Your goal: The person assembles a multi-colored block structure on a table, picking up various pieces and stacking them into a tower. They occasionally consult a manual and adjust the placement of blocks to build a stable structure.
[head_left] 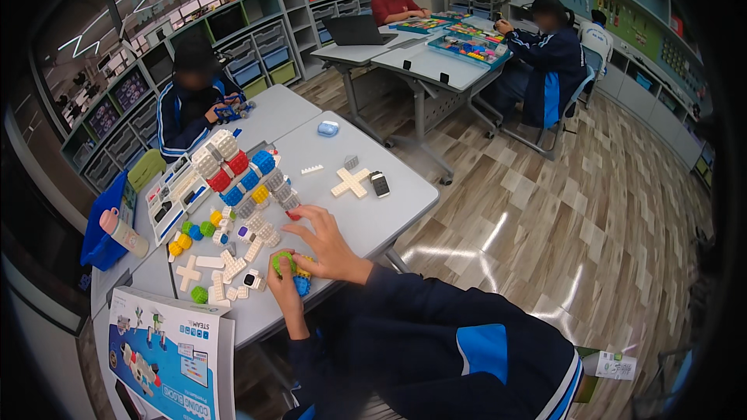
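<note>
While both hands are meeting at the near edge of the grey table point(389, 202), the left hand point(286, 284) is pinching a small cluster of green, yellow and blue blocks point(292, 271), its fingers curled around the lower side. The right hand point(327, 245) is lying over the top of that cluster with fingers spread and loosely bent — whether it is actually gripping a piece I cannot tell. The cluster is sitting just above the tabletop, close to the edge nearest the person.

Beside it, loose white blocks point(226, 264) and green and yellow round pieces point(194, 233) are scattering across the surface, and a larger block model point(241, 175) in white, red, blue and yellow is standing just behind the hands. A white cross-shaped piece point(352, 181) is lying well apart to the right, and an instruction booklet point(171, 350) is resting at the left corner.

The risk looks plain — pressing unevenly could split the cluster and send pieces off the near edge, and the right wrist, being so close, could knock the model.
</note>
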{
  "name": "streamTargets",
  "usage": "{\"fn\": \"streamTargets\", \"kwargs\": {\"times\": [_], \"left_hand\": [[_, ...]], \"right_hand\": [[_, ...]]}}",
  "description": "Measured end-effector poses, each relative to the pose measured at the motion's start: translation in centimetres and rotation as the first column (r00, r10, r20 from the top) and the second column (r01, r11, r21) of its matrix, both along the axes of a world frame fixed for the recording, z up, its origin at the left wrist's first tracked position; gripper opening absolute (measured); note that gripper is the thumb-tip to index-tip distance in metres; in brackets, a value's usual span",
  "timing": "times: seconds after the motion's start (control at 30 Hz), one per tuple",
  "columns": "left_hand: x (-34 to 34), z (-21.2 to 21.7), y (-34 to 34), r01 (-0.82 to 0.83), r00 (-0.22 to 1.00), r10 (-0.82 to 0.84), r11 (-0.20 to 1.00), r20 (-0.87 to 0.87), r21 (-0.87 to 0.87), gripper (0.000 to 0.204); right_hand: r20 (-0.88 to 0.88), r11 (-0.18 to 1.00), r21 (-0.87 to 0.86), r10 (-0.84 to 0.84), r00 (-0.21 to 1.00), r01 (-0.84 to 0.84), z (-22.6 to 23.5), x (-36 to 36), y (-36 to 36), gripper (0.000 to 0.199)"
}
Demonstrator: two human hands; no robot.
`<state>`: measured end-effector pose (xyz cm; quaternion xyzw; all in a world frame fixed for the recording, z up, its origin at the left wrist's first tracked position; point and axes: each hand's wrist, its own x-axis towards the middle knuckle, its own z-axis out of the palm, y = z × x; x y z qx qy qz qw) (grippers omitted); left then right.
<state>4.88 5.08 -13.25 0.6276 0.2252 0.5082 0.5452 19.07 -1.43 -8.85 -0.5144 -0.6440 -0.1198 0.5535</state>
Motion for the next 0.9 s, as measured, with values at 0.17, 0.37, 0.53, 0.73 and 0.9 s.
{"fn": "streamTargets", "kwargs": {"times": [0.17,0.37,0.53,0.73,0.9], "left_hand": [[-0.4,-0.5,0.2,-0.052,0.999,0.052,0.998,-0.001,-0.016,0.046],[0.1,-0.9,0.5,-0.168,0.985,0.167,0.985,0.051,0.022,0.053],[0.0,-0.6,0.4,-0.164,0.983,0.166,0.986,0.082,-0.035,0.038],[0.6,-0.6,0.3,-0.294,0.947,0.307,0.946,-0.092,0.133,0.026],[-0.3,-1.0,0.6,0.009,0.995,0.009,0.983,0.097,-0.182,0.029]], "right_hand": [[0.051,0.99,-0.076,0.126,0.991,-0.122,-1.4,-1.5,0.0,0.05],[0.001,0.976,-0.09,0.198,0.98,-0.197,-2.7,-1.3,0.6,0.049],[-0.185,0.96,-0.154,0.206,0.961,-0.236,-2.9,-1.4,0.2,0.052],[-0.244,0.942,-0.288,0.099,0.965,-0.17,-2.9,-2.2,0.2,0.049],[-0.257,0.975,-0.212,0.01,0.966,-0.066,-3.2,-2.0,0.4,0.046]]}}
